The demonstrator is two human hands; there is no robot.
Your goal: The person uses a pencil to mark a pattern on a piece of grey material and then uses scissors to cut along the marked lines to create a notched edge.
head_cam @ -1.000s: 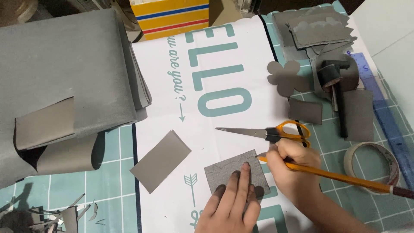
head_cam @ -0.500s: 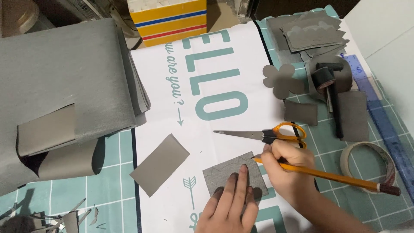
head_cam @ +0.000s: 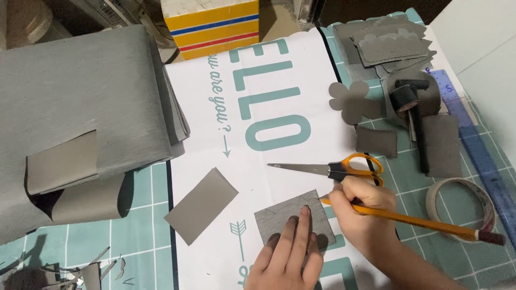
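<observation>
Both hands unchanged: right hand (head_cam: 361,207) w/ pencil (head_cam: 414,220), left hand (head_cam: 287,252) pinning grey square (head_cam: 285,215).

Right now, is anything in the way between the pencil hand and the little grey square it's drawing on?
Nothing visible is. The right hand already has the pencil tip at the grey square's upper right edge. The left hand presses flat on the square's lower part. The scissors lie just above, off the square.
</observation>
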